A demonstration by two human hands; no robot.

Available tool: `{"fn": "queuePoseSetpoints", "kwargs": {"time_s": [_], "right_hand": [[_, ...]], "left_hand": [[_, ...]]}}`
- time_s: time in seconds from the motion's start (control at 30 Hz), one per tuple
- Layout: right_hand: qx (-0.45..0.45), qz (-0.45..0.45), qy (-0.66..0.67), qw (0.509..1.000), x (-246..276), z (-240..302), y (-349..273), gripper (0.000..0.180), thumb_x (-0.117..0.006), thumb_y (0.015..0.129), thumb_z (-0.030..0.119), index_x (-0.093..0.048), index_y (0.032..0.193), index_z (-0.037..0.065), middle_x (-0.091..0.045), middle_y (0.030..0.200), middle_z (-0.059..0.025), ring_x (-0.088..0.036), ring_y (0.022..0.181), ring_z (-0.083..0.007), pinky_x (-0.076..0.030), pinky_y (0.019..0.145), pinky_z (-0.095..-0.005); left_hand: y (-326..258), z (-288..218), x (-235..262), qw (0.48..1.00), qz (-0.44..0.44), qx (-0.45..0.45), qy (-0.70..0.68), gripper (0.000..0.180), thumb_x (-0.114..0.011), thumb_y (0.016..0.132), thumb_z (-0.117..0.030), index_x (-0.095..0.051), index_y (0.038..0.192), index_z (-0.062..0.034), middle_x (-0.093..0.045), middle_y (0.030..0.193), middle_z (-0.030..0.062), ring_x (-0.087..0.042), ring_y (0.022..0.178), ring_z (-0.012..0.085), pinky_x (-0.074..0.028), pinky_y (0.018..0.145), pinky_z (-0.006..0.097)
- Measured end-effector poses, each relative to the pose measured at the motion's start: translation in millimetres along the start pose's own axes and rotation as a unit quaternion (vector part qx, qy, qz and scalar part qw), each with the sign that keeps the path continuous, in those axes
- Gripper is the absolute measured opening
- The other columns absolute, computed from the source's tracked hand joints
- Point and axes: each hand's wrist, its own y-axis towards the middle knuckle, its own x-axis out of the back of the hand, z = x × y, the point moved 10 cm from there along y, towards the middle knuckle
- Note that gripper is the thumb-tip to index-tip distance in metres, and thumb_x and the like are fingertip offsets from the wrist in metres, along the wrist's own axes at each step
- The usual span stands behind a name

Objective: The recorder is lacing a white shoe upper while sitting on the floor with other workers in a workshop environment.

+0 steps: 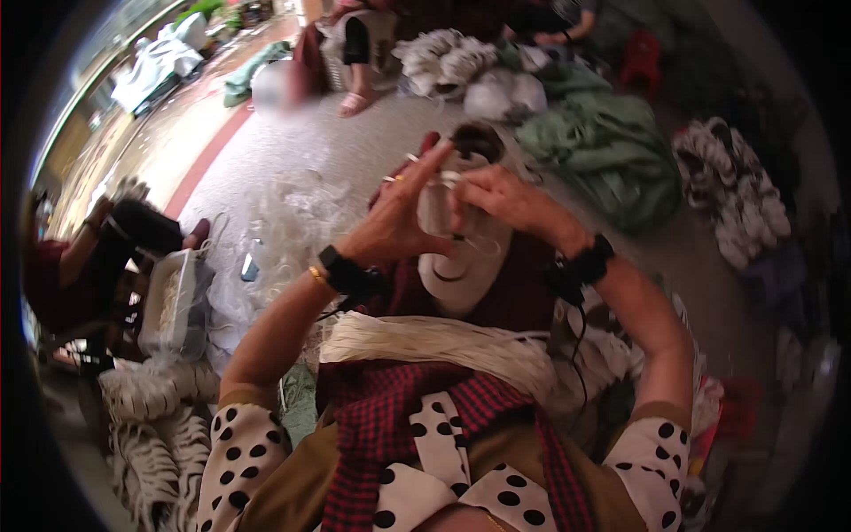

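A pale low shoe (pixel 452 279) rests upright over my lap, its dark opening facing away from me. At its left side is my left hand (pixel 394 222), fingers stretched up and thumb apart, lying over the shoe's front part. My right hand (pixel 510 202) is bent over the shoe from the right, finger and thumb pinched on a white shoelace (pixel 450 177). A thin loop of lace stands out below that hand. Across my lap lies a thick bundle of cream laces (pixel 434 341). Blur hides the lace holes.
Piles of pale shoes (pixel 731 191) lie to the right and at lower left (pixel 151 434). A green sack (pixel 612 155) sits far right. Crumpled clear plastic (pixel 288 230) covers floor at left, beside a clear bin (pixel 173 297). Other people sit at left and at the back.
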Motion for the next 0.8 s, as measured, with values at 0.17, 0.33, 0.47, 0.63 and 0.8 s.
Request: {"fn": "queuePoseSetpoints", "kwargs": {"time_s": [0.17, 0.33, 0.47, 0.63, 0.8], "right_hand": [[-0.032, -0.019, 0.085, 0.996, 10, -7, -19, 0.038, -0.045, 0.107, 0.032, -0.067, 0.087, 0.008, -0.071, 0.081, 0.0018, -0.061, 0.079, -0.0072, -0.046, 0.073, -0.0264], [-0.026, -0.067, 0.067, 0.995, 22, -1, -29, 0.036, -0.046, 0.107, 0.032, -0.067, 0.088, 0.011, -0.071, 0.082, 0.0023, -0.06, 0.078, -0.0048, -0.046, 0.067, -0.0227], [0.0, -0.12, 0.086, 0.989, 50, 27, -27, 0.034, -0.046, 0.107, 0.033, -0.066, 0.089, 0.012, -0.071, 0.083, 0.0015, -0.061, 0.078, -0.0046, -0.045, 0.065, -0.0211], [0.105, -0.17, 0.171, 0.965, 80, 56, -20, 0.036, -0.046, 0.107, 0.038, -0.066, 0.093, 0.012, -0.07, 0.085, 0.0002, -0.063, 0.08, -0.0054, -0.044, 0.064, -0.0207], [0.1, -0.139, 0.048, 0.984, 55, 11, 3, 0.035, -0.044, 0.108, 0.033, -0.064, 0.094, 0.008, -0.069, 0.076, -0.0013, -0.064, 0.073, -0.0079, -0.051, 0.069, -0.0238]], "left_hand": [[7, 2, -26, 0.999, 0.023, 0.011, 0.038, 0.132, -0.096, 0.054, -0.018, -0.018, 0.16, -0.0086, -0.037, 0.155, 0.0188, -0.037, 0.144, 0.035, -0.032, 0.115, 0.044], [-1, 1, -36, 0.995, 0.036, 0.033, 0.087, 0.133, -0.095, 0.054, -0.029, -0.017, 0.159, -0.0092, -0.031, 0.16, 0.0164, -0.027, 0.15, 0.0338, -0.02, 0.118, 0.052], [-8, 5, -28, 0.993, 0.018, 0.034, 0.108, 0.13, -0.095, 0.055, -0.032, -0.019, 0.159, -0.0091, -0.031, 0.159, 0.0177, -0.027, 0.15, 0.0341, -0.019, 0.118, 0.054], [-3, 3, -25, 0.997, 0.03, 0.001, 0.076, 0.129, -0.095, 0.053, -0.03, -0.021, 0.158, -0.0131, -0.035, 0.156, 0.0188, -0.029, 0.148, 0.0372, -0.022, 0.115, 0.057], [8, 10, -24, 0.995, 0.086, 0.01, 0.059, 0.123, -0.094, 0.058, -0.03, -0.025, 0.157, -0.0067, -0.039, 0.154, 0.0187, -0.037, 0.144, 0.0309, -0.026, 0.117, 0.048]]}}
